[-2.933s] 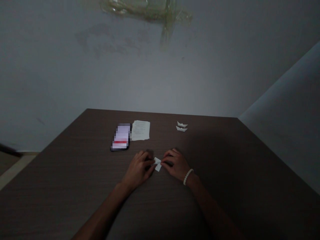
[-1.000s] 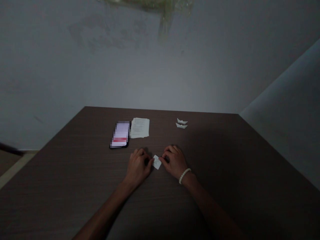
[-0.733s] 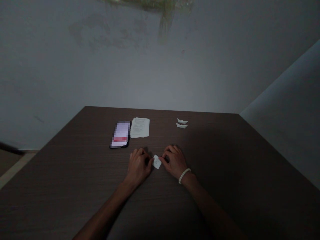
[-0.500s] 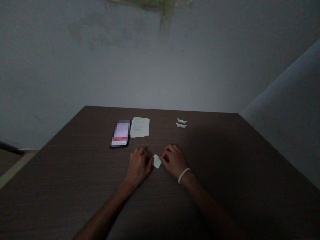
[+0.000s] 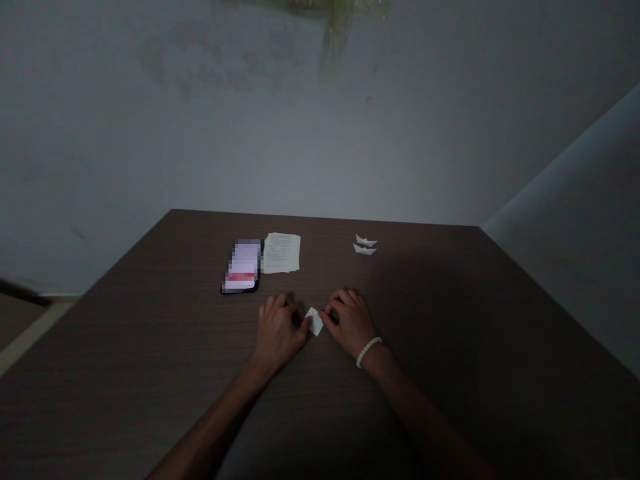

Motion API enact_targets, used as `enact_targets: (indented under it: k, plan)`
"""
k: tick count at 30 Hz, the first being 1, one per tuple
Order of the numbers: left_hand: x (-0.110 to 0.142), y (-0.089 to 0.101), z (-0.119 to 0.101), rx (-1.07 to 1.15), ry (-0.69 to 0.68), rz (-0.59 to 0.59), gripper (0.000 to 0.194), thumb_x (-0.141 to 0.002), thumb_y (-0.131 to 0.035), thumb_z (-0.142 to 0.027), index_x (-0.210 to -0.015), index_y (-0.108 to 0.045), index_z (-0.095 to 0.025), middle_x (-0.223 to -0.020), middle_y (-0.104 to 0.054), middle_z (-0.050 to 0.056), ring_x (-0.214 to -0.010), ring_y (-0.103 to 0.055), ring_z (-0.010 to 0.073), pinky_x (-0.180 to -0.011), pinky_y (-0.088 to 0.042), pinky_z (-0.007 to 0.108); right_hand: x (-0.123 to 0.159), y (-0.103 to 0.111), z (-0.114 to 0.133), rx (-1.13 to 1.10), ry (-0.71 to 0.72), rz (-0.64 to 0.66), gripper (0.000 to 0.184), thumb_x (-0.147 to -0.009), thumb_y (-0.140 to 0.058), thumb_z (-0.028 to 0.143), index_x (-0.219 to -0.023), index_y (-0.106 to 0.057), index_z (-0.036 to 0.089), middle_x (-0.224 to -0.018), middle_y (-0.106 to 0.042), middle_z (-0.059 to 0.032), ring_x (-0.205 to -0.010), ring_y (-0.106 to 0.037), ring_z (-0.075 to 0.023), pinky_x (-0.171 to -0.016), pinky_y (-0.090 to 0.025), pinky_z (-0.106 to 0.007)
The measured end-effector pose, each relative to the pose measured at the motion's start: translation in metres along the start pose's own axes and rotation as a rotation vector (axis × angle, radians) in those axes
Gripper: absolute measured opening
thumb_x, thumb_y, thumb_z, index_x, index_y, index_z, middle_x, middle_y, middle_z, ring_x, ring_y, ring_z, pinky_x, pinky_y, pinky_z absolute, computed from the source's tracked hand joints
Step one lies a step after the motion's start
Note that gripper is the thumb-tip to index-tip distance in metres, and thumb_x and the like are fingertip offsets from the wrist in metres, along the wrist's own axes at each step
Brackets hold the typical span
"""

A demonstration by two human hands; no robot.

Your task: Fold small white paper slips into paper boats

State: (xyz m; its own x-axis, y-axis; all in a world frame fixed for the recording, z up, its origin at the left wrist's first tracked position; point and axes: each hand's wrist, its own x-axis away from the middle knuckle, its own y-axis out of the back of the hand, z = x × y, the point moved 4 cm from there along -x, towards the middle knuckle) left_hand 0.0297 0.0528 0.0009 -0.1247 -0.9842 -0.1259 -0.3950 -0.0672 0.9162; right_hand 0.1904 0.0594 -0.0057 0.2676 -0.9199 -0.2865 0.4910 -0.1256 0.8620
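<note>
A small piece of folded white paper (image 5: 315, 323), roughly diamond-shaped, is between my two hands just above the dark table. My left hand (image 5: 281, 328) pinches its left corner, the thumb lying over the paper and the other fingers curled. From the other side my right hand (image 5: 351, 321) pinches the right corner between thumb and forefinger; a white bead bracelet (image 5: 369, 351) circles that wrist. Farther back, to the right, two small white paper boats (image 5: 365, 245) sit close together, one behind the other.
On the dark wooden table (image 5: 150, 320), a phone (image 5: 243, 267) with a lit, blurred screen lies left of centre. Touching or nearly touching it is a stack of printed paper sheets (image 5: 282, 253). A grey wall (image 5: 320, 147) rises behind the table's far edge.
My left thumb has shifted slightly right, farther over the paper. The right hand stays nearly as it was, and the view has moved a little.
</note>
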Motion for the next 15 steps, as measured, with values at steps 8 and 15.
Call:
enact_targets:
  k: [8, 15]
  plan:
    - [0.0001, 0.0002, 0.0018, 0.02, 0.034, 0.021, 0.017, -0.081, -0.062, -0.032, -0.072, -0.07, -0.02, -0.093, -0.06, 0.008, -0.095, -0.049, 0.0285, -0.08, -0.038, 0.043, -0.0001, -0.001, -0.0006, -0.004, 0.002, -0.014, 0.014, -0.084, -0.067, 0.03, -0.074, -0.062, 0.021, -0.091, -0.061, -0.0037, -0.092, -0.051, -0.0214, -0.079, -0.037, -0.035]
    - [-0.0017, 0.0003, 0.0083, 0.069, 0.028, 0.029, 0.009, -0.079, -0.064, -0.027, -0.075, -0.071, -0.022, -0.093, -0.06, 0.006, -0.093, -0.05, 0.0286, -0.079, -0.038, 0.043, 0.0004, -0.0002, 0.0, -0.015, -0.007, -0.004, 0.017, -0.085, -0.067, 0.031, -0.073, -0.061, 0.021, -0.092, -0.061, -0.0032, -0.092, -0.051, -0.0207, -0.08, -0.037, -0.034]
